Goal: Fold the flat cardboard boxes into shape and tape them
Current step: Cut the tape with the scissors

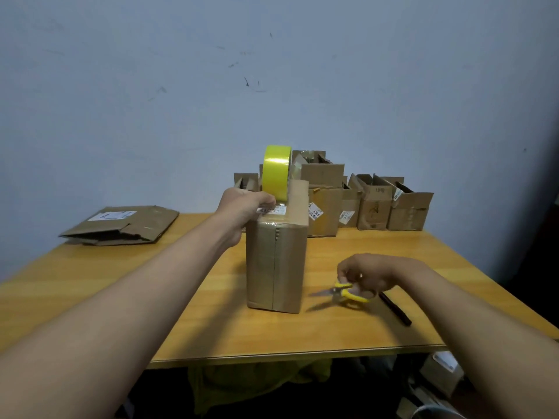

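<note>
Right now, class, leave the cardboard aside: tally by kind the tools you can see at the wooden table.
Roll of yellow adhesive tape: 1
Yellow-handled metal scissors: 1
Black marker pen: 1
Total: 3

A white sticker [315, 212] on the side of a brown cardboard box [324, 210] at the far middle of the table reads "4305". Other white labels, on the near upright box and the flattened box far left, are too blurred to read.
</note>
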